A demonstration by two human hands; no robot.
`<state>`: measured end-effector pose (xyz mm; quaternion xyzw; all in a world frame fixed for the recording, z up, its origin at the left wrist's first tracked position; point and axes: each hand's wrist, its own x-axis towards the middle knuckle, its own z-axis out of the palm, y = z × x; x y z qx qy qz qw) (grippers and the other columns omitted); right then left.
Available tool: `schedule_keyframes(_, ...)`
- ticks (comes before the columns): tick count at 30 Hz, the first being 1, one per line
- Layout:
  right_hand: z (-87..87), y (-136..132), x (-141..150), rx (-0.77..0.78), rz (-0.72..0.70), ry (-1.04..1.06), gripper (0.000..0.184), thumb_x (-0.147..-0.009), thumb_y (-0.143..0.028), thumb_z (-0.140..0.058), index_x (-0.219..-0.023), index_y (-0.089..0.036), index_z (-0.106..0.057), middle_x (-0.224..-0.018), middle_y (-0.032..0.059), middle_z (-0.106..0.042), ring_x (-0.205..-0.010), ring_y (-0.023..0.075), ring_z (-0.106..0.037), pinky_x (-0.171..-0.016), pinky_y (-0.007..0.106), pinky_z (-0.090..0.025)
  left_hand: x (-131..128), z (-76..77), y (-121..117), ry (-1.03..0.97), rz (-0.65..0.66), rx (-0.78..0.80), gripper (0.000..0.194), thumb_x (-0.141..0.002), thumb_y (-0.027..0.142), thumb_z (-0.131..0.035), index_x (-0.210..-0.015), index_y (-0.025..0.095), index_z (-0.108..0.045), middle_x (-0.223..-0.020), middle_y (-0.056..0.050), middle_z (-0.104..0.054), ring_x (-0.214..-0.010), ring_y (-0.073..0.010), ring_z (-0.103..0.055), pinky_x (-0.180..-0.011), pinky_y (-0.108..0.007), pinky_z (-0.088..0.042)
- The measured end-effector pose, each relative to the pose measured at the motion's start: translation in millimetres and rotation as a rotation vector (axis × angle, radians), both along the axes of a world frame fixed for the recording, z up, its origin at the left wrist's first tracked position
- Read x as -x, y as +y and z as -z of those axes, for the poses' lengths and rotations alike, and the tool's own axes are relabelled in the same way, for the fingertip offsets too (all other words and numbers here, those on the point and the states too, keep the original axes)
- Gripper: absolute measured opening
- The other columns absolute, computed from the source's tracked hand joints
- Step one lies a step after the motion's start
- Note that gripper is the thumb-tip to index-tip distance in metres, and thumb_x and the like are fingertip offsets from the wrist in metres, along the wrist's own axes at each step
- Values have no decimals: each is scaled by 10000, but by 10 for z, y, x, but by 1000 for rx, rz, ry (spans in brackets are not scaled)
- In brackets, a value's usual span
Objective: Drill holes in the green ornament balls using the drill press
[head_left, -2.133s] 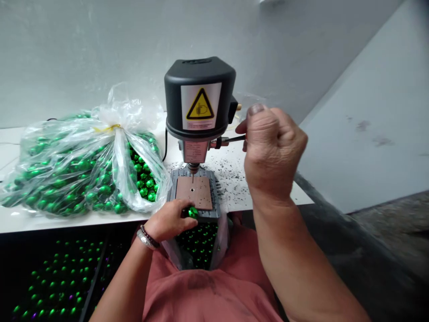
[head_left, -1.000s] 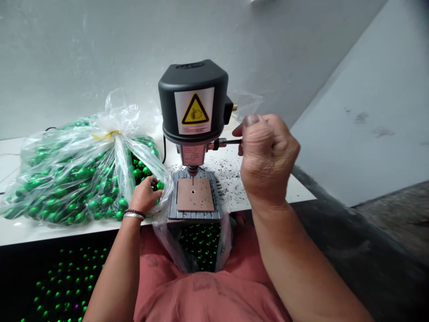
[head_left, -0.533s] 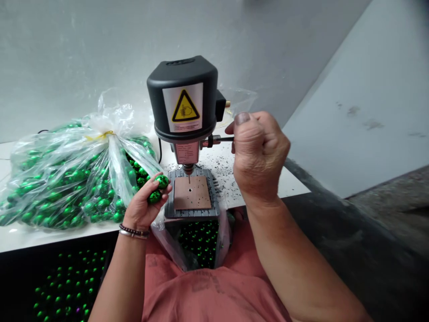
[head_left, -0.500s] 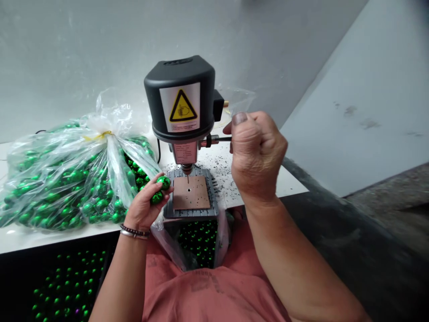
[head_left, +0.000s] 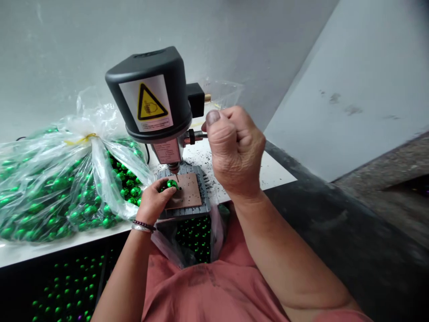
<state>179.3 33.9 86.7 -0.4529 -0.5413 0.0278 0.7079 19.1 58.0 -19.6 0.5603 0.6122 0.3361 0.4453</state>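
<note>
My left hand (head_left: 154, 199) is closed on a shiny green ball (head_left: 172, 184), held over the brown board (head_left: 189, 190) on the drill press base (head_left: 204, 192). The thin drill bit (head_left: 177, 176) comes down just beside or behind the ball; whether they touch I cannot tell. A bit of green shows deeper in the fingers, mostly hidden. My right hand (head_left: 234, 150) is a fist around the feed lever (head_left: 201, 135) on the right side of the black drill press (head_left: 154, 94). Most of the lever is covered by the fist.
On the left of the white table (head_left: 275, 167) lies a large clear plastic bag (head_left: 97, 156) of green balls, tied with yellow. Dark shavings (head_left: 206, 156) are scattered around the base. More green balls (head_left: 194, 237) show below the table edge, in front of my lap.
My left hand has brought a green ball rightward over the board, under the drill bit. My right hand stays on the lever. The view has shifted and tilted slightly.
</note>
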Motion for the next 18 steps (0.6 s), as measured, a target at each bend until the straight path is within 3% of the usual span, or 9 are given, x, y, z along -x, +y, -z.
schedule_keyframes(6,-7,-15,0,5,-16,14,288,-832,-368,-389,-627,-177,-455,-514,-64,-357,-471,6,-339,-506,170,-346,-61,-20,49,281,38,-79,414,-633,322,-636,-1024,185,-641,-864,-21,-684,-796,-176,-613,-693,-259,-468)
schedule_keyframes(18,2,-25,-17,24,-12,-10,293,-832,-379,-387,-637,-174,-462,-526,-59,-369,-482,8,-356,-512,173,-345,-114,43,154,502,154,-209,471,-651,357,-624,-1096,202,-615,-1011,-36,-655,-879,-183,-590,-809,-291,-441)
